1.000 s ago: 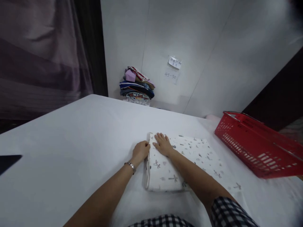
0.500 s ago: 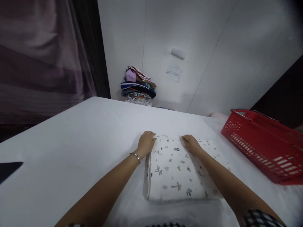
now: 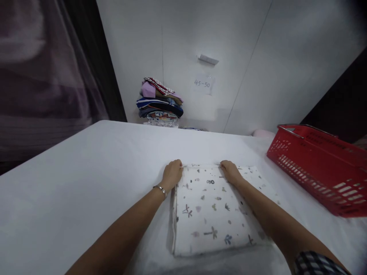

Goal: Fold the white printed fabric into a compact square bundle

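Observation:
A folded white cloth [image 3: 206,214] printed with small palm trees and leaves lies flat in front of me, its layers showing along the left side. My left hand [image 3: 173,173] is closed on the cloth's far left corner, pinching the edge between thumb and fingers; a bracelet [image 3: 161,191] circles that wrist. Farther right along the same far edge, my right hand [image 3: 230,172] pinches the fabric too, its forearm crossing over the cloth's right part. Part of the cloth is hidden under that forearm.
On the right of the white table [image 3: 86,183] stands a red plastic basket [image 3: 315,168] with metal handles. Behind the far edge rises a stack of folded fabrics [image 3: 160,103] against the white wall. A paper sign [image 3: 203,83] reads 45-50. Purple curtain [image 3: 43,84] hangs at left.
Both hands have closed on the far edge, which now looks pulled taut between them. The left hand's fingers have curled round the corner. The camera view has shifted slightly.

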{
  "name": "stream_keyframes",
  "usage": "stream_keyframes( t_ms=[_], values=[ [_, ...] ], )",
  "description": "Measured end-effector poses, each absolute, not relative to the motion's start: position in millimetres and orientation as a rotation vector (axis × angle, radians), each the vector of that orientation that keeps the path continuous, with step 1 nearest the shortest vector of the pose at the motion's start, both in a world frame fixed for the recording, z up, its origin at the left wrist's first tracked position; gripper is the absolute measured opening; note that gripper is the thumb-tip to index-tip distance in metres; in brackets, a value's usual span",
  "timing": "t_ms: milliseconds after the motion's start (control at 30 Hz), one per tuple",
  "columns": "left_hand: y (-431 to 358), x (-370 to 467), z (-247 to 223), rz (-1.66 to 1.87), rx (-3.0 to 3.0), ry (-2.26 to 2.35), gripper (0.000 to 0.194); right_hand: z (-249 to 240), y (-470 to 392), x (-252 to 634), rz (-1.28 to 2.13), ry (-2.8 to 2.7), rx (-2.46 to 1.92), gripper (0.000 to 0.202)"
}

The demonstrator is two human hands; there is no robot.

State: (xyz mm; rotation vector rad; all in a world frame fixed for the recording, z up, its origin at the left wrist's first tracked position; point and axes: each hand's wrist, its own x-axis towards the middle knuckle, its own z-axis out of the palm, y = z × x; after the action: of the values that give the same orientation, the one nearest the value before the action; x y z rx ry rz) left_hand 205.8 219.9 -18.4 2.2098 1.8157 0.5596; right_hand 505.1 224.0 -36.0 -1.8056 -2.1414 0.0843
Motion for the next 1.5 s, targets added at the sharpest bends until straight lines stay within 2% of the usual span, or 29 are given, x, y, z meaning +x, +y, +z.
stream_keyframes(
  t_ms=[333,500,633,800,933,1067,1267,1500],
  values=[
    [229,202,-26,0.559,2.141,1.813,0.015,-39,229,501,0.127,-2.096,-1.887,0.021],
    [234,202,-29,0.535,2.153,1.795,0.028,-37,225,509,0.110,-2.104,-1.901,0.025],
    [240,200,-26,0.356,2.187,1.775,0.043,-33,213,541,0.084,-2.035,-1.981,0.037],
    [253,198,-23,0.207,2.279,1.734,0.047,-25,198,606,0.108,-1.746,-2.263,0.045],
    [261,201,-17,0.148,2.249,1.696,0.045,-24,194,641,0.196,-1.525,-2.420,0.053],
    [263,206,-10,0.176,2.180,1.685,0.035,-25,194,650,0.329,-1.377,-2.476,0.059],
    [259,192,-3,0.239,2.168,1.634,0.022,-16,195,637,0.441,-1.290,-2.348,0.046],
    [280,126,15,0.372,2.191,1.805,0.024,-19,216,596,0.631,-1.305,-2.144,0.042]
  ],
)
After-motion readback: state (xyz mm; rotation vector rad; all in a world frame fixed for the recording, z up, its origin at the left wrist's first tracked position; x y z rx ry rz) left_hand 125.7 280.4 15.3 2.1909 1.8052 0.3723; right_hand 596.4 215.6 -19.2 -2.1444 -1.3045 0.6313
